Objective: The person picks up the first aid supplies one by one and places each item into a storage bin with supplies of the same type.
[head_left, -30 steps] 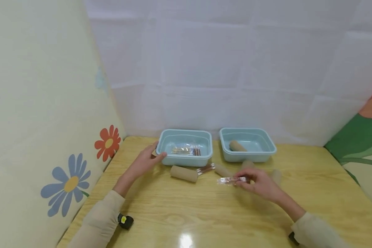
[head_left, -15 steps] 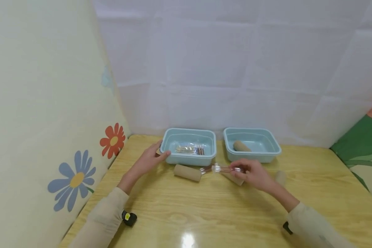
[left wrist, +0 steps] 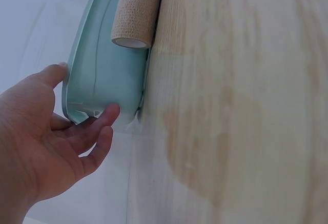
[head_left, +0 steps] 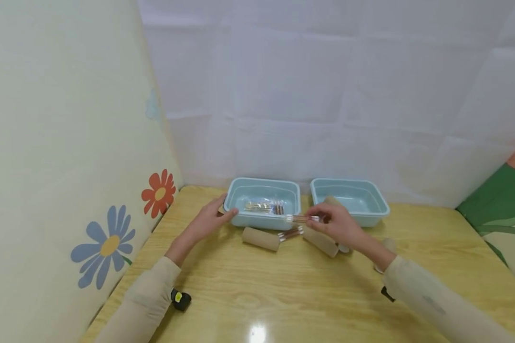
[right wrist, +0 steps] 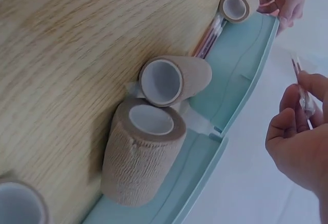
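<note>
My left hand (head_left: 208, 221) grips the left end of the left light-blue plastic bin (head_left: 257, 221), thumb at the front corner. Inside that bin lie clear packets of swabs (head_left: 261, 207), some pale, some brown-stemmed. With thumb and fingers, my right hand (head_left: 339, 226) pinches a clear packet of brown-stemmed cotton swabs (head_left: 297, 219), held over the bin's front right corner. A similar swab packet (head_left: 291, 234) lies on the table before the bin, between a tan bandage roll (head_left: 261, 239) and a second bandage roll (head_left: 320, 242).
A second light-blue bin (head_left: 369, 220) stands to the right, with a bandage roll (head_left: 332, 201) partly hidden behind my hand. More rolls are near my right forearm, including an upright one (right wrist: 143, 157). A white sheet (head_left: 266, 95) hangs behind the wooden table (head_left: 223, 295).
My right hand has carried the swab packet left and away from me, from above the table to the left bin's front corner. My left hand stays on the bin; the view has shifted slightly.
</note>
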{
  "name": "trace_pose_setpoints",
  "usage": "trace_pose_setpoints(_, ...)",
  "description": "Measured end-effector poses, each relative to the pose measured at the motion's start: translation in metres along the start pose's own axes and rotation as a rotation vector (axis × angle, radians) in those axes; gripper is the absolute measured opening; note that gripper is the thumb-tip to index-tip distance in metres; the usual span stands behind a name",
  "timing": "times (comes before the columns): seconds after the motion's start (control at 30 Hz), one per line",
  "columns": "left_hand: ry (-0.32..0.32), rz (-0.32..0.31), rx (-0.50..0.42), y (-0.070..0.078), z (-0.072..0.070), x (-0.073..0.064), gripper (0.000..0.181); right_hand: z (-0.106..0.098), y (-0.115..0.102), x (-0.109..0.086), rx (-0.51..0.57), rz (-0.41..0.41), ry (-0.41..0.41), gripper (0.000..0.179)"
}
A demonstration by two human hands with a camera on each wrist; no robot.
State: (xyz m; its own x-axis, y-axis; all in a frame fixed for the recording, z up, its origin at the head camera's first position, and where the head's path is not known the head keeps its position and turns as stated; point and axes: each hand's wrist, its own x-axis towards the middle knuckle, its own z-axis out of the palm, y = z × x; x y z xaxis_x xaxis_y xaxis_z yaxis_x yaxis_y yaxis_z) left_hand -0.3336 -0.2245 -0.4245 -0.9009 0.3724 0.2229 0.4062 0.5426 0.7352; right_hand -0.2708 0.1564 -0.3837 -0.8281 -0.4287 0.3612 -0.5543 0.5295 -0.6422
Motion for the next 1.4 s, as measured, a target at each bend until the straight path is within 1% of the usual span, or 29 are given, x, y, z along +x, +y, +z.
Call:
trace_pose_setpoints(0.23, 0.006, 0.001, -0.001, -0.003, 0.001, 0.001, 0.076, 0.011, -0.003, 0.019, 0.002, 0.012, -0.002, 0.023)
trace_pose_setpoints(0.43, 0.001, -0.005, 0.002, -0.004, 0.002, 0.0, 0.078, 0.02, -0.002, 0.036, 0.033, 0.088, -0.007, 0.023)
trace_pose_setpoints(0.63, 0.003, 0.008, -0.016, -0.002, 0.002, -0.001, 0.076, 0.026, -0.005, 0.051, 0.044, 0.088, 0.0, 0.025)
trace_pose_setpoints(0.67, 0.005, 0.009, -0.02, -0.002, 0.002, -0.001, 0.076, 0.028, -0.005, 0.053, 0.04, 0.087, 0.001, 0.025)
trace_pose_setpoints(0.87, 0.008, 0.037, -0.015, -0.003, 0.001, -0.002, 0.074, 0.039, -0.006, 0.065, 0.056, 0.145, -0.008, 0.022)
trace_pose_setpoints(1.07, 0.0, 0.02, -0.025, -0.004, 0.002, -0.001, 0.075, 0.045, -0.009, 0.074, 0.066, 0.188, -0.029, 0.023)
trace_pose_setpoints(1.23, 0.002, 0.02, -0.016, -0.007, 0.002, 0.0, 0.075, 0.048, -0.011, 0.083, 0.146, 0.244, -0.049, 0.026)
trace_pose_setpoints(1.4, 0.009, 0.039, -0.004, -0.009, 0.001, 0.002, 0.076, 0.052, -0.011, 0.093, 0.217, 0.244, -0.072, 0.034)
